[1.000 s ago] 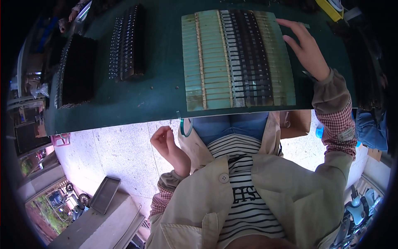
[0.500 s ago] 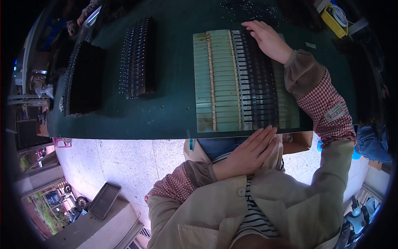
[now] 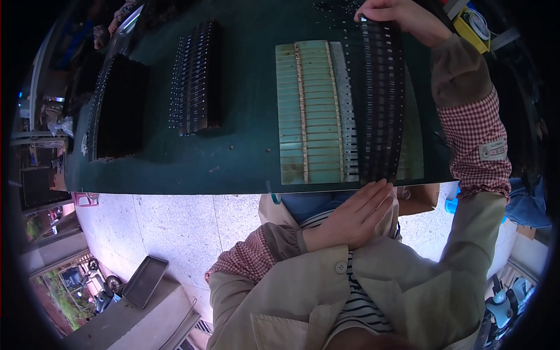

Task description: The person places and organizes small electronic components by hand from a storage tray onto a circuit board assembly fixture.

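Observation:
A long black slotted strip panel (image 3: 382, 105) with rows of small pale marks stands tilted up off a pale green ribbed board (image 3: 318, 116). At its far end my right hand (image 3: 402, 16) is closed, the fingers gripping the panel's top corner. My left hand (image 3: 350, 219) lies at the table's front edge, fingers stretched out together, their tips against the panel's near end; its thumb is hidden. A grey toothed strip (image 3: 345, 111) runs along the board beside the panel, and part of the board shows on the panel's right.
The dark green table (image 3: 245, 87) also carries a similar black slotted block (image 3: 195, 79) and a larger black stack (image 3: 119, 108) to the left. Small pale pieces lie scattered at the back. A yellow bin (image 3: 471, 29) with a white coil is at the far right.
My right hand has moved right and farther away, closing on the black panel's far end. The panel has come up from the board and tilted. My left hand has hardly moved.

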The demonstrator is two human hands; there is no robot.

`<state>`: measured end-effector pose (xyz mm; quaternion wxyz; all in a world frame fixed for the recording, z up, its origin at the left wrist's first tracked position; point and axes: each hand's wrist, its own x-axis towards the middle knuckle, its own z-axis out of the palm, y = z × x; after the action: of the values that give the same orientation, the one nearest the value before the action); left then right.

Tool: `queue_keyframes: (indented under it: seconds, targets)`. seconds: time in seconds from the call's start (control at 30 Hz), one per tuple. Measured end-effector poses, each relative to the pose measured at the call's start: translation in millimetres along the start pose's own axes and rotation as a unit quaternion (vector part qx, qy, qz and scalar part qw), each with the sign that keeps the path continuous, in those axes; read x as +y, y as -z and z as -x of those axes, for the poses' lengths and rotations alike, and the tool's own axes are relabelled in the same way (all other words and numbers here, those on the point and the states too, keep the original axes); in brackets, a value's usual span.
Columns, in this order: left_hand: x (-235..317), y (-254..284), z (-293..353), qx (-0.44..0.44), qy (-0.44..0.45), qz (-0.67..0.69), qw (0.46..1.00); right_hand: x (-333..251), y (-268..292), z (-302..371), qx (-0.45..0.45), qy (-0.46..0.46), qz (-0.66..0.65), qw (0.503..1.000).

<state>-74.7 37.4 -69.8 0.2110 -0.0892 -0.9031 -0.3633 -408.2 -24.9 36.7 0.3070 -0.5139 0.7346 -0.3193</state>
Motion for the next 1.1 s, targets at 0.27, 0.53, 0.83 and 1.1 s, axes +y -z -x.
queue_keyframes:
  seconds: [0.27,0.53,0.83,1.1]
  targets:
    - [-2,23,3,0.054,0.273,0.544,0.792,0,55,48,0.123,-0.035,-0.121,0.984]
    - [-8,48,-12,0.275,0.301,0.648,0.644,9,21,43,0.069,-0.058,-0.224,0.97]
    - [-54,133,20,0.438,0.295,0.511,0.678,17,14,41,0.187,-0.01,-0.273,0.943]
    - [-91,183,27,0.534,0.282,0.397,0.691,49,22,64,0.165,-0.03,-0.281,0.945]
